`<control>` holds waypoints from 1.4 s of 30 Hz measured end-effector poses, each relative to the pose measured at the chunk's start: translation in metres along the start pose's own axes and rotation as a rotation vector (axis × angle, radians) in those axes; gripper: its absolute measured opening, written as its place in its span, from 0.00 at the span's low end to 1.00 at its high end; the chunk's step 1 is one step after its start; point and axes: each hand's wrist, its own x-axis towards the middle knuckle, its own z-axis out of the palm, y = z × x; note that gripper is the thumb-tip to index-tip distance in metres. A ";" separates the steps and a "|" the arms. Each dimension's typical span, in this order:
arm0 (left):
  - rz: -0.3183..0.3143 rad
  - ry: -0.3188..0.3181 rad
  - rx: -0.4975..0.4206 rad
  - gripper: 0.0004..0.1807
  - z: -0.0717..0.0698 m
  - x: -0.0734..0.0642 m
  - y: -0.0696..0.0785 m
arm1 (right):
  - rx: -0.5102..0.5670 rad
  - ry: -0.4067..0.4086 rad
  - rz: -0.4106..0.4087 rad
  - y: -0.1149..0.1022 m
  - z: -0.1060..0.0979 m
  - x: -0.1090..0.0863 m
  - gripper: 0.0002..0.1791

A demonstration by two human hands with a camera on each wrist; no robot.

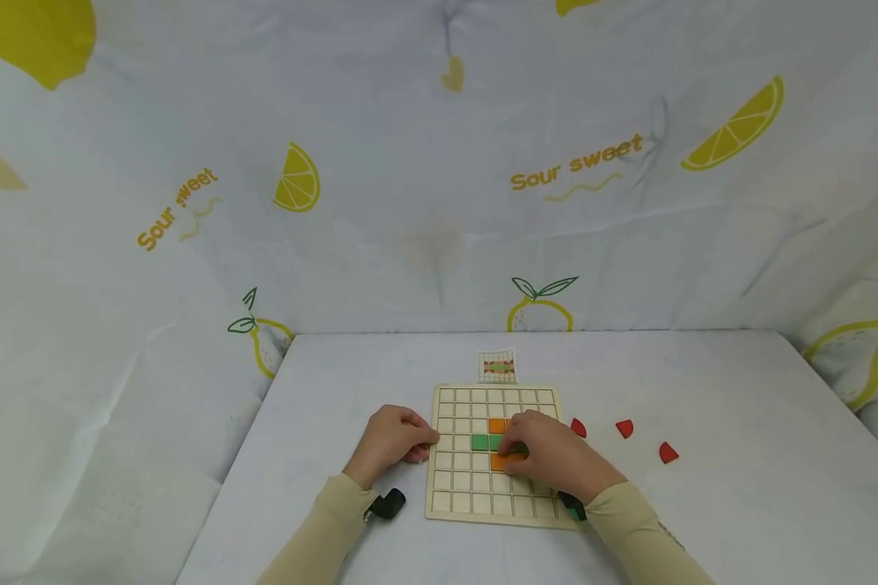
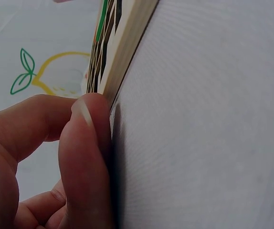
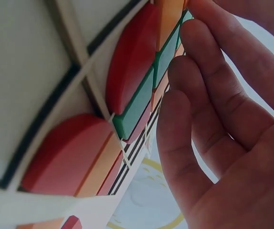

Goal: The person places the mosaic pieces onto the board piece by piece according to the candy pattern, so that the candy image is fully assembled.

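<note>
A pale wooden grid board (image 1: 462, 496) lies on the white table. Along its left edge my left hand (image 1: 395, 439) holds on with thumb and index finger together at the rim, as the left wrist view shows. Over the board's middle, my right hand (image 1: 552, 451) reaches down with fingertips at the coloured tiles. Among these are a green tile (image 1: 480, 443), an orange tile (image 1: 497, 426) and another orange tile (image 1: 497, 462). The right wrist view shows red rounded pieces (image 3: 65, 155) beside them on the board. The right thumb and index tips are not clear there.
Behind the board stands a small pattern card (image 1: 497, 367). Several red quarter-round pieces lie right of the board: a near one (image 1: 579, 427), a middle one (image 1: 625, 428) and a far one (image 1: 668, 452). A lemon-print cloth (image 1: 410, 203) hangs behind the table.
</note>
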 end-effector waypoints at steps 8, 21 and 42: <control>0.002 -0.008 -0.016 0.09 0.000 0.001 0.001 | 0.019 -0.017 0.007 -0.002 -0.008 0.001 0.06; 0.003 -0.011 -0.007 0.08 0.001 -0.001 -0.002 | 0.088 0.027 0.206 0.062 -0.063 -0.047 0.10; 0.004 -0.007 0.002 0.09 0.001 -0.002 -0.003 | -0.014 0.078 0.308 0.151 -0.093 -0.131 0.17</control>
